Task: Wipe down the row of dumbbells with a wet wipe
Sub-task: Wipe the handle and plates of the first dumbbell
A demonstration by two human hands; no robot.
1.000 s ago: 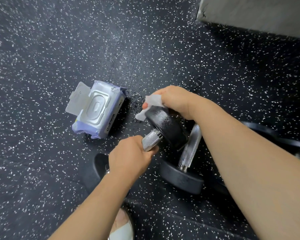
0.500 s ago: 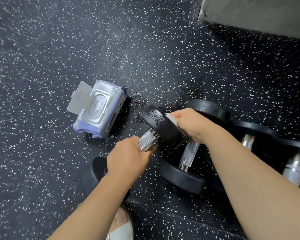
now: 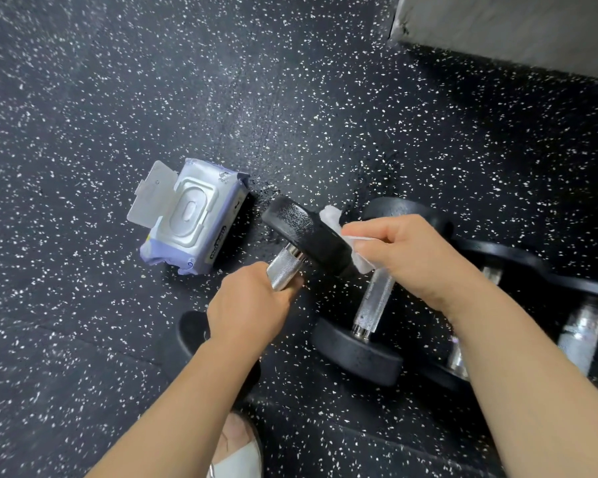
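In the head view, a dumbbell (image 3: 308,236) is held tilted above the speckled floor (image 3: 290,98), its knurled handle gripped by the closed left hand (image 3: 249,305). A wet wipe (image 3: 346,236) is pressed against the raised black end by the right hand (image 3: 411,257), whose fingers are closed on it. The open wipes pack (image 3: 187,215) lies just left, and more dumbbells (image 3: 370,326) lie in a row on the right.

Single view, head-worn camera, wide-angle. Looks forward and steeply down onto speckled floor (image 3: 290,98) from above and behind both forearms. Close range: hands fill lower centre, shoe (image 3: 237,457) at bottom edge, grey block (image 3: 515,25) in top right corner. Edges bend from lens.
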